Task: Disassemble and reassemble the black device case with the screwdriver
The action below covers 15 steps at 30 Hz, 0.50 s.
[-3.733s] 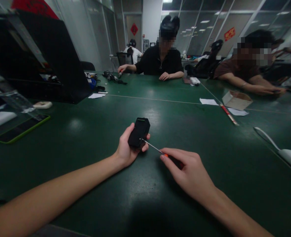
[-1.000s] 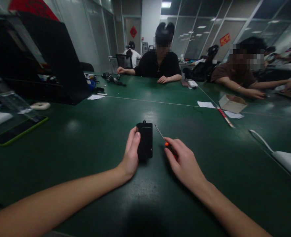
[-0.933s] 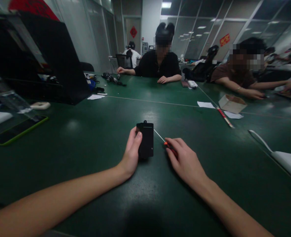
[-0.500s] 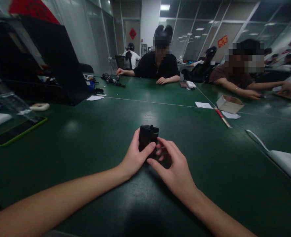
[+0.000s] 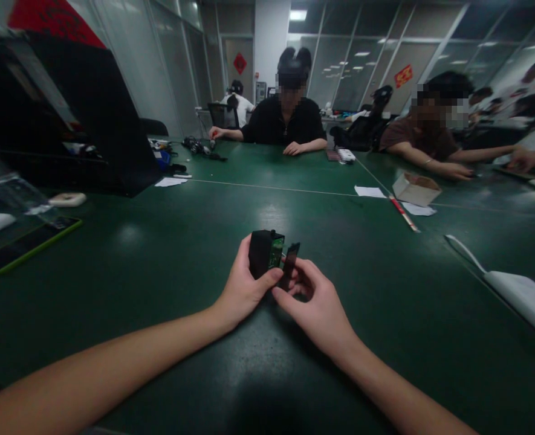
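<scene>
My left hand point(image 5: 244, 287) is wrapped round a small black box-shaped device point(image 5: 260, 252), held upright above the green table point(image 5: 158, 241). The device's right side is open, and a green circuit board point(image 5: 275, 252) shows inside. A small dark knob point(image 5: 273, 232) stands on top. Between the thumb and fingers of my right hand point(image 5: 315, 296) is a thin black cover panel point(image 5: 291, 258), tilted a little away from the open side. Whether its lower edge still touches the device is hidden by my left thumb.
At left stand a black box-like screen point(image 5: 90, 115) and a green-edged phone point(image 5: 31, 244). To the right lie a white device with a cable point(image 5: 521, 290), a red-striped stick point(image 5: 403, 213) and a small cardboard box point(image 5: 416, 190). Two people point(image 5: 285, 121) sit across the table.
The black panel has come away from the device's right side in my right hand, showing the circuit board. My left hand keeps its hold on the device.
</scene>
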Motion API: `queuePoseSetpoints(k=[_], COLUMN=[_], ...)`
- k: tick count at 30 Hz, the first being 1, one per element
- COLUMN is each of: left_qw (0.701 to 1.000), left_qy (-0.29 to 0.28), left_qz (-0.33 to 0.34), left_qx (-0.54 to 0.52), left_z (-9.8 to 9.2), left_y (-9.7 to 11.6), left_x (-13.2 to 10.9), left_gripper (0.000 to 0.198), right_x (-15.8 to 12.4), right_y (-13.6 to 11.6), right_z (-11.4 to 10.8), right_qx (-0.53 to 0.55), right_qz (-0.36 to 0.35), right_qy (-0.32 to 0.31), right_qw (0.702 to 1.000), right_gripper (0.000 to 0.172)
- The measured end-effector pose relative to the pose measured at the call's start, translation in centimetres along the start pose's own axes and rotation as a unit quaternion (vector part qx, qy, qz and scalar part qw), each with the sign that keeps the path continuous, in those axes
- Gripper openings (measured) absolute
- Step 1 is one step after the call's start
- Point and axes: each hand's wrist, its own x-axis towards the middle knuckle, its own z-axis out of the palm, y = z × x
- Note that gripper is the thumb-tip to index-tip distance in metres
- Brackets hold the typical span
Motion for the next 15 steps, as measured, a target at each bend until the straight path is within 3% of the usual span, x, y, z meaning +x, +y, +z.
queuePoseSetpoints(k=[3,5,9,12,15], left_qw=[0.996,0.984,0.93,0.894,0.882], left_qy=[0.028,0.012,-0.035,-0.04,-0.06], left_qz=[-0.057,-0.114,-0.235,-0.309,-0.319], left_qx=[-0.066,-0.14,-0.28,-0.323,-0.341], left_z=[-0.2,-0.3,-0.6,-0.7,-0.8], left_y=[0.2,0.5,1.2,1.6,1.7], left_x=[0.5,0.8,1.2,1.3,1.2], left_gripper=[0.05,0.034,0.024,0.026,0.027], right_x=[0.1,0.3,0.8,1.1,1.3], right_y=[-0.2,0.2,1.6,2.0,1.8], right_z=[-0.6,-0.8,-1.0,-1.2,-1.6], right_qx=[0.067,0.127,0.213,0.194,0.136], right_qz=[0.049,0.087,0.11,0.084,0.062], right_qy=[-0.019,-0.04,-0.07,-0.062,-0.014], right_qw=[0.996,0.987,0.968,0.976,0.989], right_gripper=[0.043,0.043,0.035,0.041,0.047])
